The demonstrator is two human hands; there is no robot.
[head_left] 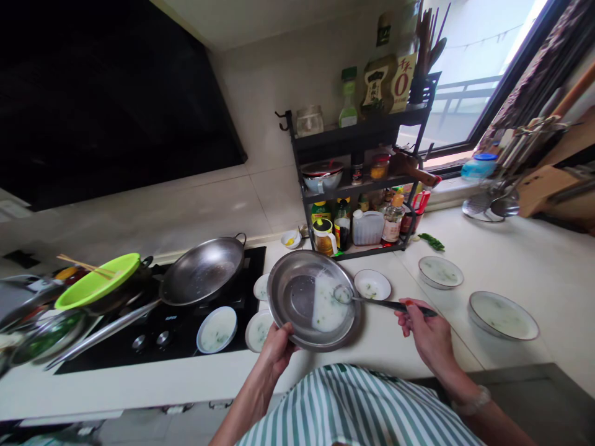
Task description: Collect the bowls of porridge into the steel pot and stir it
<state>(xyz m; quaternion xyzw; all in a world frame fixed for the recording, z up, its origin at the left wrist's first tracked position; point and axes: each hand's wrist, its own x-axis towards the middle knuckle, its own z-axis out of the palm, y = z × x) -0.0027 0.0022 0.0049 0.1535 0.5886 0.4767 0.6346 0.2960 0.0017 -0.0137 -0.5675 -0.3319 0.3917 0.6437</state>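
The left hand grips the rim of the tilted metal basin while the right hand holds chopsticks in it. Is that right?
Not quite: in the head view, the right hand holds a ladle, not chopsticks. The left hand does grip the rim of the tilted metal basin.

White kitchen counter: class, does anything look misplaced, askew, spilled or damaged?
A green leaf lies on the white counter beside the black rack, outside any dish. The round metal basin is tipped, its milky liquid pooled to one side, but the left hand holds it so. No spill shows.
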